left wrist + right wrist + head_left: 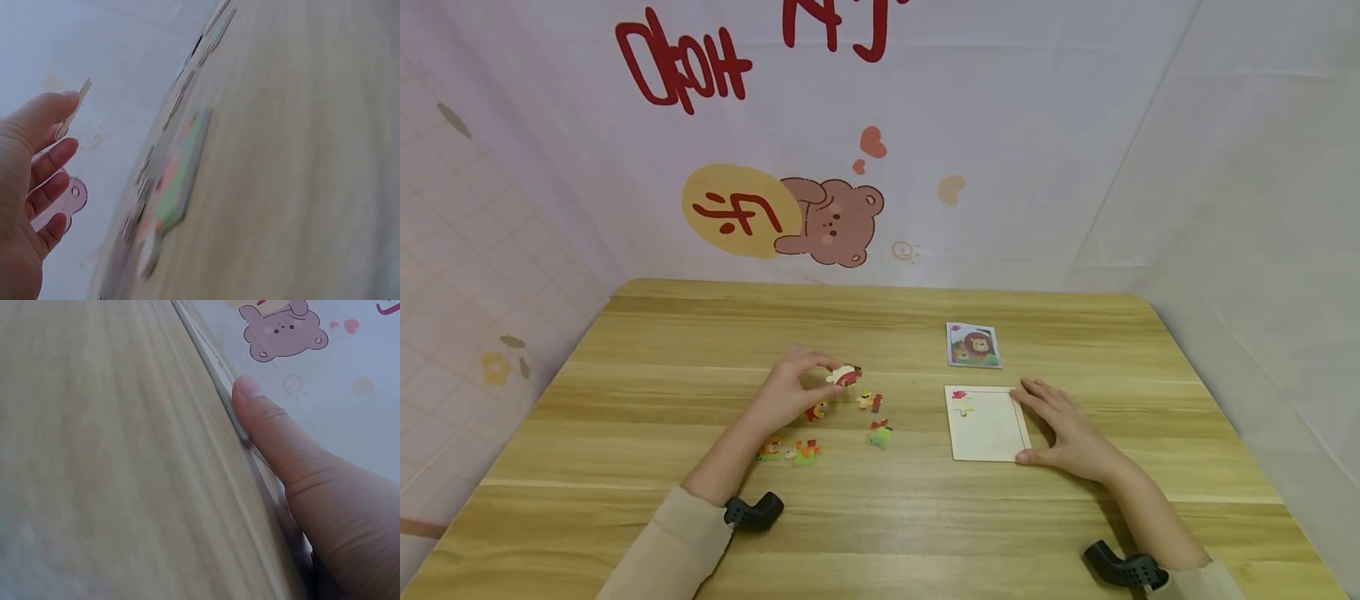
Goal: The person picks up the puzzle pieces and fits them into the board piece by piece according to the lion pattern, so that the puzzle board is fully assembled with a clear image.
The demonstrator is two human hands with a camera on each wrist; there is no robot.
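Between thumb and finger, my left hand pinches a jigsaw piece with a brown-red and cream face, held above the table. The left wrist view shows that piece edge-on, clear of the tabletop. Around and below this hand lie several loose jigsaw pieces in orange, green and red. My right hand rests at the right side of a pale square puzzle frame, thumb at its lower right corner and fingers at its upper right. One piece sits in the frame's upper left corner.
Behind the frame lies a small picture card showing a lion. The wooden table ends at a white cloth backdrop printed with a bear. Black wrist-worn camera mounts sit on both forearms.
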